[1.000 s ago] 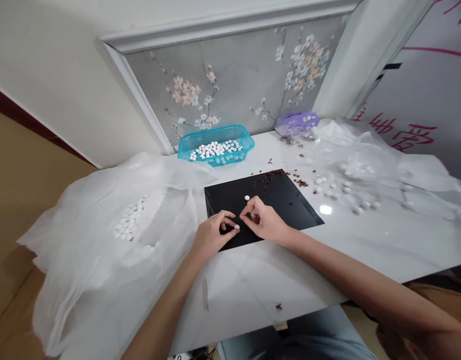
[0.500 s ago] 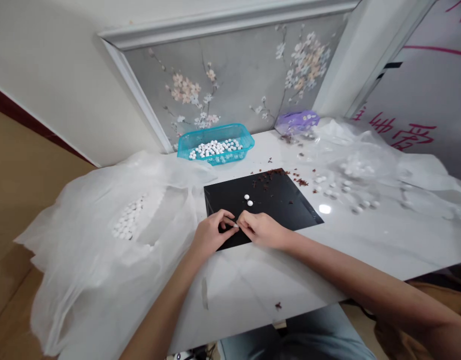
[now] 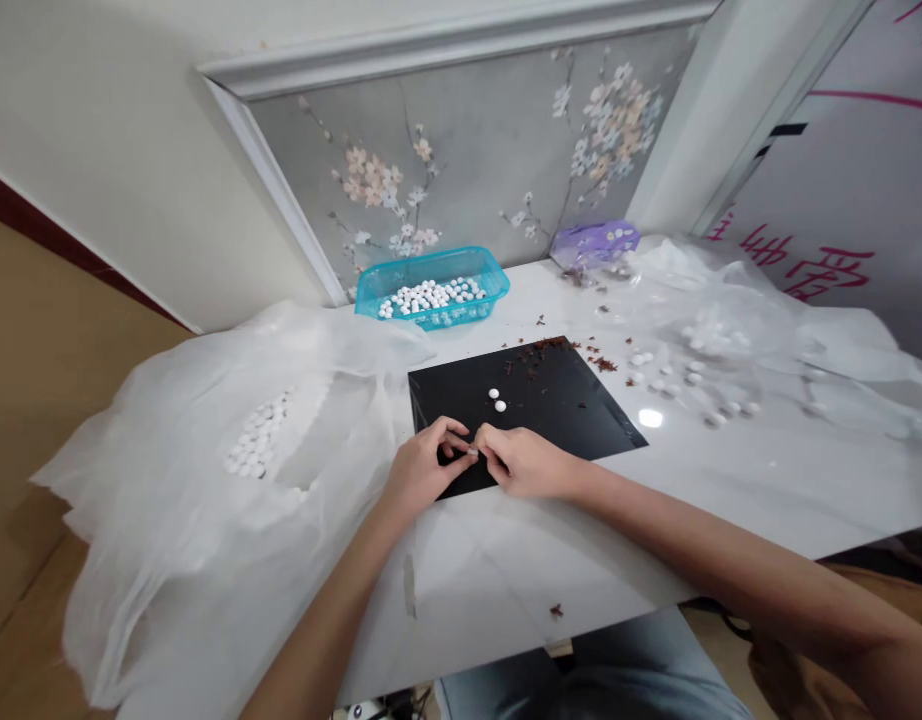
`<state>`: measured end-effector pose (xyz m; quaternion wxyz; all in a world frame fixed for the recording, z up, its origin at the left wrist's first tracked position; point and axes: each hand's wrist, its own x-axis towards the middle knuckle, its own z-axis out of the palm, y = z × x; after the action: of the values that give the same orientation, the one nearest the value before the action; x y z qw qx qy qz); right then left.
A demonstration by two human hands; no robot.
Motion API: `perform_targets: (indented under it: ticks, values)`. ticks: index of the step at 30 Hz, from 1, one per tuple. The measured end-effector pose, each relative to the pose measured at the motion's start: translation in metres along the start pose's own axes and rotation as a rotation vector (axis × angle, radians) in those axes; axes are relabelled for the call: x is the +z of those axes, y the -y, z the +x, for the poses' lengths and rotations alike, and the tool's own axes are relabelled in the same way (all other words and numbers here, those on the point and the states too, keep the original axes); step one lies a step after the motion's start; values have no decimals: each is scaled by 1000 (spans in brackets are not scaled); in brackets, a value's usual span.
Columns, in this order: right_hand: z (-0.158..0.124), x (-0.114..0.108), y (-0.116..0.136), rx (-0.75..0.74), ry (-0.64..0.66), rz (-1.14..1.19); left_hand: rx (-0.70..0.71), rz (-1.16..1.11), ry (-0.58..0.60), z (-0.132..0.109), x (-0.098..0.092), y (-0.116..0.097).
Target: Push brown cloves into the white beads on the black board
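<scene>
My left hand (image 3: pixel 429 460) is closed in a pinch on a small white piece (image 3: pixel 472 451), over the near edge of a black mat (image 3: pixel 573 415). It looks like one of the white balls nearby, but fingers cover most of it. My right hand (image 3: pixel 525 460) is closed too, its thumb and forefinger pressed against the same spot; whether something tiny sits in them is hidden. Just beyond the hands, two white balls (image 3: pixel 500 406) rest on the mat. Small dark brown star-shaped pieces (image 3: pixel 532 360) are scattered over its far part and onto the table.
Behind the mat stands a blue plastic basket (image 3: pixel 498 285) of white balls. A translucent bag (image 3: pixel 168 520) with more white balls covers the left side. At the right lie loose white balls (image 3: pixel 663 385), plastic bags (image 3: pixel 813 330) and a purple packet (image 3: pixel 596 240).
Both hands stay in nearly the same place. The right thumb and fingertips have shifted slightly at the small white piece; everything else is unchanged.
</scene>
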<state>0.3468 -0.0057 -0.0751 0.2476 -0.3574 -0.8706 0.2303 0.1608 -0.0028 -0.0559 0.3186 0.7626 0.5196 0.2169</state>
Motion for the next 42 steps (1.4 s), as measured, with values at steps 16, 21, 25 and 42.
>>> perform_targets:
  ticks: [16, 21, 25, 42]
  values:
    - [0, 7, 2, -102, -53, -105, 7, 7, -10, 0, -1, -1]
    - [4, 2, -3, 13, -231, -139, 37, 78, -48, 2, -2, -2]
    - [14, -10, -15, 182, -392, -192, 82, 181, -123, 2, -2, -3]
    - [14, -6, -8, 118, -448, 108, 301, 466, -270, 5, -1, 6]
